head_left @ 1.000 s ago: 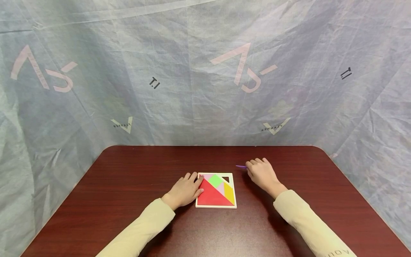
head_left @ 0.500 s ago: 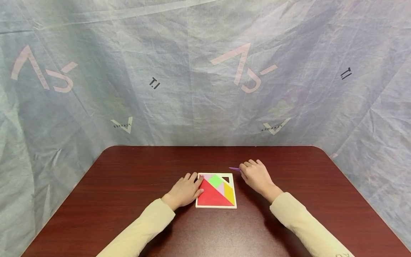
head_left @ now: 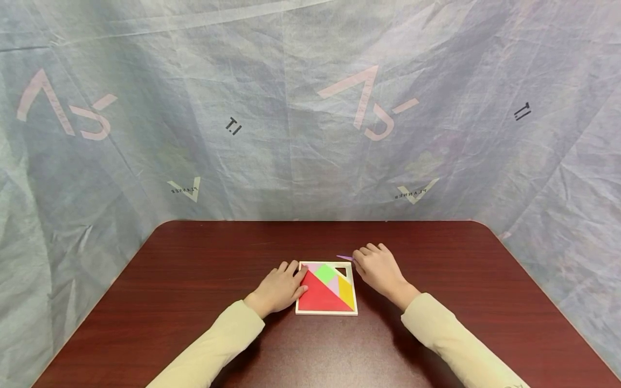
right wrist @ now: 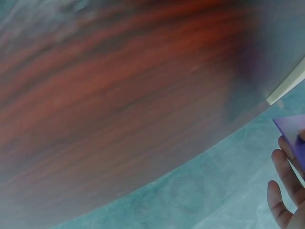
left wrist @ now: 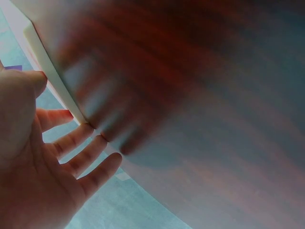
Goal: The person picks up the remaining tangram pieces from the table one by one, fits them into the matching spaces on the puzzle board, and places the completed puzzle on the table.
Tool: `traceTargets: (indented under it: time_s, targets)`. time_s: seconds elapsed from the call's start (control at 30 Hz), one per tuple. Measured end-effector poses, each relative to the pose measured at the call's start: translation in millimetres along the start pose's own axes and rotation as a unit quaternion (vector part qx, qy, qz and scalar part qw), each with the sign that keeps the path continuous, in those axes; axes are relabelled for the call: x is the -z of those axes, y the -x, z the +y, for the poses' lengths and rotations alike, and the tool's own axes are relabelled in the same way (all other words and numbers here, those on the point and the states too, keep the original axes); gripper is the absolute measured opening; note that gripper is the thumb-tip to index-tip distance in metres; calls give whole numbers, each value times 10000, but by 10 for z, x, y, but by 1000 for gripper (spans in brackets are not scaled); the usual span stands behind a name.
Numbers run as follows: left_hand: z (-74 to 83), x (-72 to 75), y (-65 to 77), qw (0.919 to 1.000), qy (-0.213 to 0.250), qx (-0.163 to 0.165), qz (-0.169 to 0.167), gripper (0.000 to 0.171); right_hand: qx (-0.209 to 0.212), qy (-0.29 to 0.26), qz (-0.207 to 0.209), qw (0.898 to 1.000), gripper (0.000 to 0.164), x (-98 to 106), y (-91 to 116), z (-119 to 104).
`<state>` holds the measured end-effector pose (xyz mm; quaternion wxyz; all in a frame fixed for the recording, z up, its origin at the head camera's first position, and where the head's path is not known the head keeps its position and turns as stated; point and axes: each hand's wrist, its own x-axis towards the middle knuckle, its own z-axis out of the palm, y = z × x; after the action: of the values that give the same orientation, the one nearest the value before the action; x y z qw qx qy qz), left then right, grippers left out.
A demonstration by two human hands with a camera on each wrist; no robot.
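Observation:
A square tangram board [head_left: 326, 312] with a white frame lies on the table. It holds a large red area [head_left: 320, 295], a green square [head_left: 326, 273], pink pieces [head_left: 333, 284] and a yellow parallelogram [head_left: 346, 292]. A dark triangular gap shows at its far right corner. My left hand [head_left: 276, 288] rests on the board's left edge, fingers extended, thumb on the red. My right hand [head_left: 380, 271] pinches a thin purple tangram piece [head_left: 344, 257], held just beyond that corner. In the right wrist view the purple piece [right wrist: 291, 128] is cut off by the frame's edge.
The dark red wooden table [head_left: 218, 253] has rounded far corners. A grey fabric curtain [head_left: 291, 134] with printed letters hangs behind it and on both sides.
My right hand has moved left and slightly nearer with the purple piece, from right of the board to its far right corner. My left hand and the board have stayed put.

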<state>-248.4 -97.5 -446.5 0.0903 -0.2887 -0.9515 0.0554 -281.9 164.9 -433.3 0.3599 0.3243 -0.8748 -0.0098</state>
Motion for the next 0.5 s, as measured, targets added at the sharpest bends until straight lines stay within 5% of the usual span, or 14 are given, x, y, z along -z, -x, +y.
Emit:
traceTargets:
  time_s: [0.5]
  targets:
    - [8, 25, 7, 10000, 13, 28, -32, 49, 11, -203, -105, 9997, 11, -3, -62, -136]
